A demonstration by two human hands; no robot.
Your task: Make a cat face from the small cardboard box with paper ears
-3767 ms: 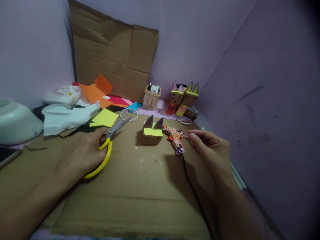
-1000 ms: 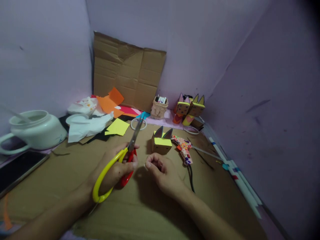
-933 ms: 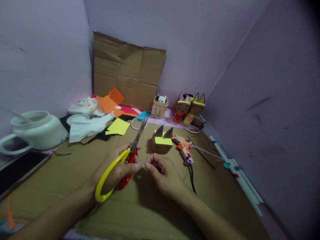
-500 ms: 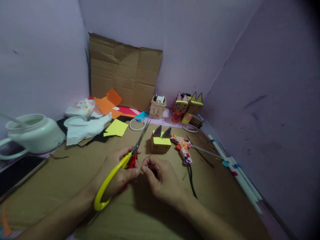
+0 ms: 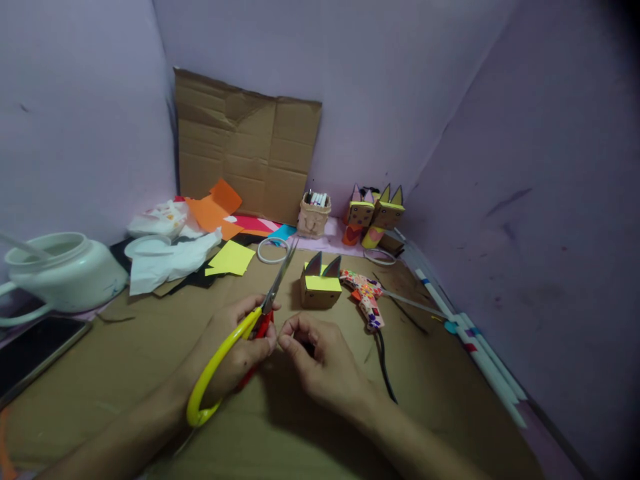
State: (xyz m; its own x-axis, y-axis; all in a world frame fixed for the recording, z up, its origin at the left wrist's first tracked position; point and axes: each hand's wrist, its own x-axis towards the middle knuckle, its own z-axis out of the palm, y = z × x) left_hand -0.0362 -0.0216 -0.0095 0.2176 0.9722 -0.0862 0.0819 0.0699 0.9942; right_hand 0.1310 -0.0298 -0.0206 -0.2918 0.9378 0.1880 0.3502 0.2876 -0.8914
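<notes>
My left hand (image 5: 237, 340) is closed around a pair of scissors (image 5: 263, 312) with one yellow and one red handle, its blades pointing up and away from me. Close beside it, my right hand (image 5: 320, 357) has thumb and forefinger pinched together; whatever sits between those fingertips is too small to make out. Just beyond my hands stands a small cardboard box (image 5: 320, 295) with a yellow top and two dark pointed ears. To its right lies a glue gun (image 5: 367, 295) wrapped in a floral pattern, a glue stick at its back and a black cord trailing toward me.
Cardboard (image 5: 125, 380) covers the table. At left are a white pot (image 5: 70, 277) and a phone (image 5: 43, 353). Yellow paper (image 5: 233, 259), a tape ring (image 5: 273, 250) and a marker holder (image 5: 313, 220) lie farther back. Eared figures (image 5: 387, 217) and white tubes (image 5: 487, 363) line the right.
The view has shifted very slightly. Both hands keep nearly the same pose, the left still holding the scissors and the right still pinched.
</notes>
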